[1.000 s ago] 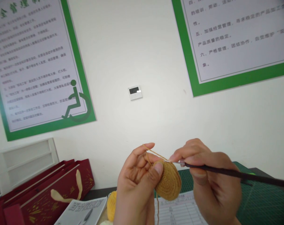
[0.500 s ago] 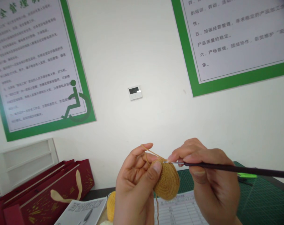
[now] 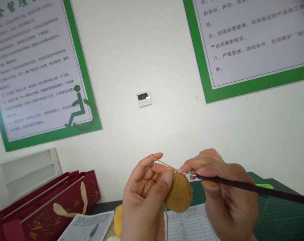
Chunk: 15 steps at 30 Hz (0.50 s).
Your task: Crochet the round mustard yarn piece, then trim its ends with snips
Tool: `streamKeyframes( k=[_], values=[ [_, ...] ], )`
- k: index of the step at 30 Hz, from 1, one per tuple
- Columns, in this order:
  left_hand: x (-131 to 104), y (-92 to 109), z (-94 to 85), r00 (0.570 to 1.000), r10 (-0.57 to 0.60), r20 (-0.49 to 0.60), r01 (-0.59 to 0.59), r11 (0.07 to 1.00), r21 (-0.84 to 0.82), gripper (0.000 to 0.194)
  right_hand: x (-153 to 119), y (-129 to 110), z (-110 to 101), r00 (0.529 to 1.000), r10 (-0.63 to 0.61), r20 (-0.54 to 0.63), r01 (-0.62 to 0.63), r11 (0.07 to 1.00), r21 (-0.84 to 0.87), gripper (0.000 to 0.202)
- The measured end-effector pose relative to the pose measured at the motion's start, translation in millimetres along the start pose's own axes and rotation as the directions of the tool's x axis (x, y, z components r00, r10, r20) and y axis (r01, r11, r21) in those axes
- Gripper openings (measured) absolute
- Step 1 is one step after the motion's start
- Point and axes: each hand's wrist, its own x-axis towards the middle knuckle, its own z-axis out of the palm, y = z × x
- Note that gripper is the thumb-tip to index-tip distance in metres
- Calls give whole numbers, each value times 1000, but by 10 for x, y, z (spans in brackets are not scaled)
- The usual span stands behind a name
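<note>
My left hand (image 3: 147, 197) pinches a round, mustard-brown crochet piece (image 3: 179, 194) at its upper left edge, thumb in front. A strand of the same yarn (image 3: 164, 163) runs over the raised left index finger to the top edge of the piece. Another yarn end hangs below it. My right hand (image 3: 224, 190) is closed around the dark handle of a crochet hook (image 3: 232, 183). The hook's thin metal tip meets the top edge of the piece, and the right fingertips touch the work there. Whether a loop sits on the tip is too small to tell.
Dark red gift bags (image 3: 59, 207) stand at the left, with a booklet (image 3: 88, 226) and a yellow yarn ball (image 3: 118, 221) beside them. A printed sheet (image 3: 189, 224) lies on the green cutting mat (image 3: 280, 214). Something bright green (image 3: 264, 185) is behind my right hand.
The hook's handle end has tilted downward at the right, and my right hand has turned slightly with it. My left hand and the crochet piece stay almost in place.
</note>
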Motion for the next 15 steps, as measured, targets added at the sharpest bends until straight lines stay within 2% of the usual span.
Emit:
streamKeyframes(
  k=[10,15],
  values=[
    [7,-12,-19,1000,13,18,-13,1000,-13,36,16,-25,-1,999,-50,-14,50,999,-3,21],
    [6,-10,-26,1000,6,18,-6,1000,0,37,30,-9,-18,997,-76,17,77,996,-49,23]
  ],
)
